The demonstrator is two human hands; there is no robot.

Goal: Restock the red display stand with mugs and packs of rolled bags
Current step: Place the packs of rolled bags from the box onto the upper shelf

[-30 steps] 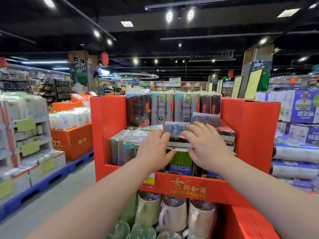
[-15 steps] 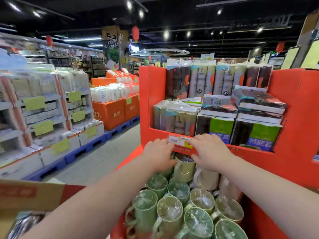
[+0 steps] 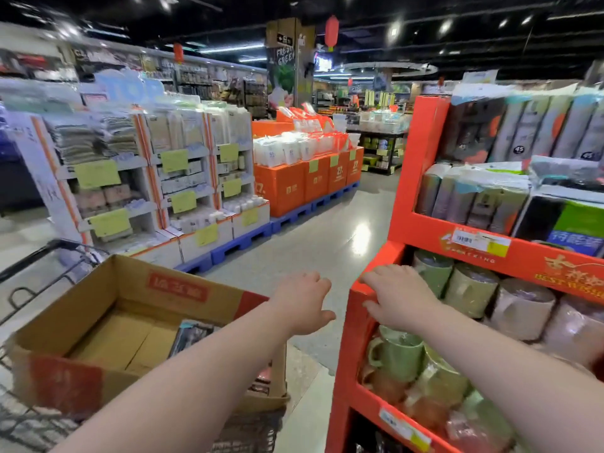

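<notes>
The red display stand (image 3: 421, 165) stood on the right, with mugs (image 3: 397, 354) on its lower shelves and packs of rolled bags (image 3: 474, 204) above. The step looked like fetching more stock. The left hand (image 3: 304, 300) hovered empty, fingers relaxed and apart, beside the cardboard box (image 3: 114, 279), where one pack (image 3: 192, 338) lay. The right hand (image 3: 398, 299), fingers spread, rested on the stand's corner. The next move called for a reach down into the box.

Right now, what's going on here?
A person is restocking the red cardboard display stand. Both hands are empty: the left hand hovers over the aisle beside the brown cardboard box in a wire trolley, the right hand touches the stand's corner by the wrapped green mugs. A dark pack lies in the box.
</notes>
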